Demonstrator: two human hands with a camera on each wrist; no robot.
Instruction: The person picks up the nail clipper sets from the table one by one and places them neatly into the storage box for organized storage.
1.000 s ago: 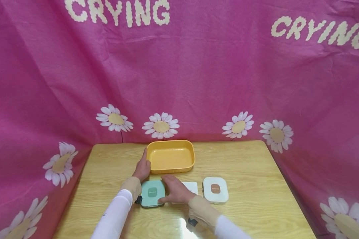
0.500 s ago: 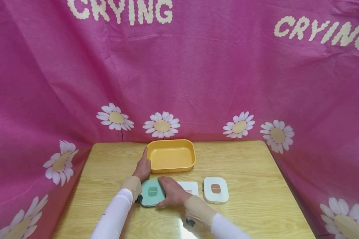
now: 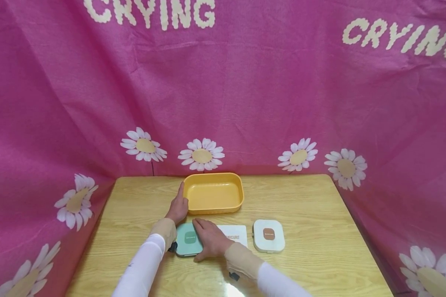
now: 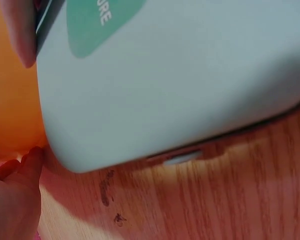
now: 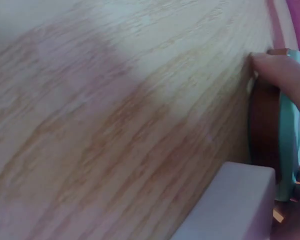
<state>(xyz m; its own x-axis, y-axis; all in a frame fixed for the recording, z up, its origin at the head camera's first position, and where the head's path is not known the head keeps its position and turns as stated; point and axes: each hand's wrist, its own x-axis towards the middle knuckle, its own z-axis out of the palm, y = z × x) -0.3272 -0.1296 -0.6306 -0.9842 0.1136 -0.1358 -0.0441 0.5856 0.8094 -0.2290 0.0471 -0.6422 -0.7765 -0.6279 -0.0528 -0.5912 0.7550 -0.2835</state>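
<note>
A mint-green square case (image 3: 186, 243) with a darker green label lies near the front of the table. My right hand (image 3: 211, 239) grips it from its right side, with the thumb (image 5: 277, 72) at the near edge in the right wrist view and the fingers toward the far edge. At the back, my left hand (image 3: 177, 206) touches the left side of a yellow rectangular tray (image 3: 215, 208), its index finger straight along the wall. The left wrist view shows the green case (image 4: 165, 90) large, its small latch facing down the frame.
A flat white box (image 3: 239, 234) printed "MANICURE" lies just right of the green case, partly covered by my right hand. Farther right sits a white square case (image 3: 269, 245) with a brown label. A pink flowered curtain (image 3: 245, 103) hangs behind the wooden table (image 3: 301, 198).
My right hand has moved left and farther over the green case, taking hold of it. More of the white box's print now shows. The left hand stays at the tray.
</note>
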